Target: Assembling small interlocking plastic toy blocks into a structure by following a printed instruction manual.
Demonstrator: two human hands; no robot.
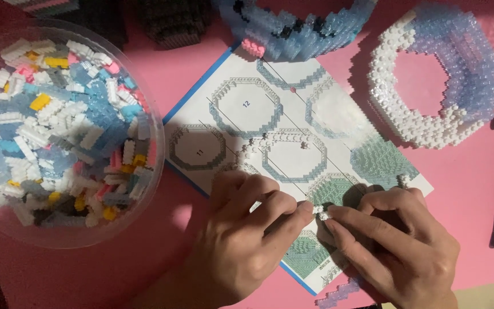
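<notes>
Left hand [241, 240] and right hand [395, 246]: fingertips pinched together on tiny white bricks [321, 212], over the instruction sheet [293, 114] at 6 o'clock. Step, by my reckoning: joining pieces. Brick bowl [144, 189] at 9 o'clock; white ring [430, 129] at 2.

Printed instruction sheet [293, 143]: a white rectangular leaflet with a thin blue border, lying at an angle on the pink surface [190, 68], centre of view. It carries diagrams of octagonal rings drawn in grey-blue and grey-green, plus denser teal-green patches toward its lower right. Its upper end runs under a blue and clear brick ring [298, 28]; its lower end is covered by the left hand [241, 246] and the right hand [395, 246]. No other packaging, label, sign or screen is visible.
</notes>
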